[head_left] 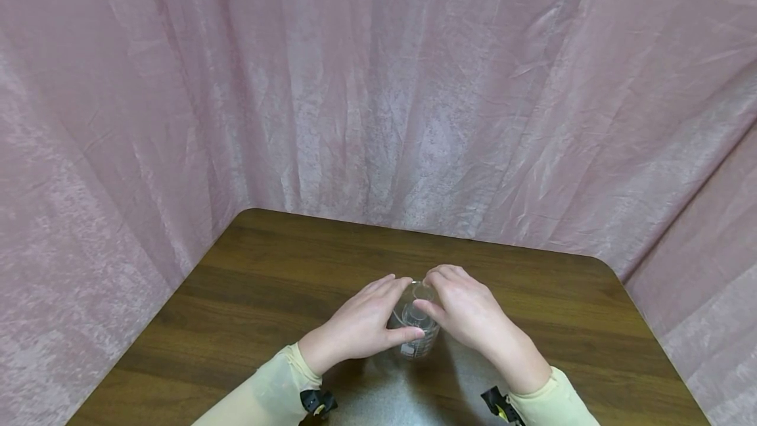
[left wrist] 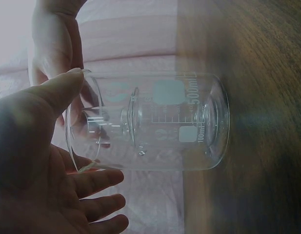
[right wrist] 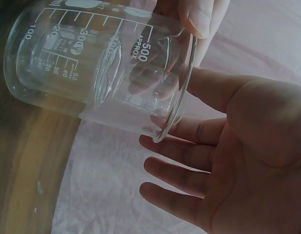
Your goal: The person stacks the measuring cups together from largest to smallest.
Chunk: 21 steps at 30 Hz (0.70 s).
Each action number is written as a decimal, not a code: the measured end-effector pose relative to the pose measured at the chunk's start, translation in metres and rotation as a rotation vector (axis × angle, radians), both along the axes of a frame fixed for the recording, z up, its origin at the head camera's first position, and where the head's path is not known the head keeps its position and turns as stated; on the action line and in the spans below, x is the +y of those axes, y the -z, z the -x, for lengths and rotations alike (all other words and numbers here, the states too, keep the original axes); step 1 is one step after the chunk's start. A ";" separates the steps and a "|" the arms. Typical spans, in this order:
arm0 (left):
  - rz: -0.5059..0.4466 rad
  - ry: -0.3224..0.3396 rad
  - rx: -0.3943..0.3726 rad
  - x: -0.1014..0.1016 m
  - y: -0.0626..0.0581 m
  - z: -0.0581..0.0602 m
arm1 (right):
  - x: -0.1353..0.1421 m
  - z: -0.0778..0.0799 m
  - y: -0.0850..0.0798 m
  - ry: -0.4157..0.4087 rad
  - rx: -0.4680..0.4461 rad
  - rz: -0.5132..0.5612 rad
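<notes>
A clear glass beaker, marked 500 ml, stands upright on the table between the hands. Inside its lower part sits a smaller glass beaker marked 100 ml. Another small glass beaker shows within the big one's mouth, above the nested one. My left hand grips the big beaker by its rim, thumb on the near side and index finger opposite, with the other fingers spread. From the right, my right hand pinches the upper small beaker between thumb and forefinger at the big beaker's mouth.
The brown wood-grain table has rounded far corners. Pink velvety curtains hang behind it and along its sides. A pale glare and the hands' shadows lie on the wood at the near edge.
</notes>
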<state>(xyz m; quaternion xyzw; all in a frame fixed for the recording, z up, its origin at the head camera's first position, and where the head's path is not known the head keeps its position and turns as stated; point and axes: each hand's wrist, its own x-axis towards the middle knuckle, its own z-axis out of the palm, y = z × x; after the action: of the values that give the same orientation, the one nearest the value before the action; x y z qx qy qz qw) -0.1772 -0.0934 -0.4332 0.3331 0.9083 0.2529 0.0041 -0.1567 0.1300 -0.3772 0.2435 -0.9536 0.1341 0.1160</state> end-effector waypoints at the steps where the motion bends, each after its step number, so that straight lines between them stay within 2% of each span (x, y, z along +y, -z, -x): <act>1: 0.000 0.000 0.001 0.000 0.000 0.000 | 0.000 0.000 0.000 -0.001 -0.003 -0.002; 12: 0.002 -0.001 -0.013 -0.001 0.000 0.000 | 0.001 0.001 0.001 -0.038 -0.031 -0.040; 21: 0.005 -0.003 -0.007 0.000 0.000 0.000 | -0.001 0.004 0.003 -0.030 -0.050 -0.061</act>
<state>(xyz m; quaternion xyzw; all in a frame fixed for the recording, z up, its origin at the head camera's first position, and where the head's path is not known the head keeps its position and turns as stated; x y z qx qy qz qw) -0.1774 -0.0931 -0.4327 0.3310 0.9094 0.2516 0.0076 -0.1609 0.1287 -0.3807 0.2578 -0.9560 0.1128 0.0828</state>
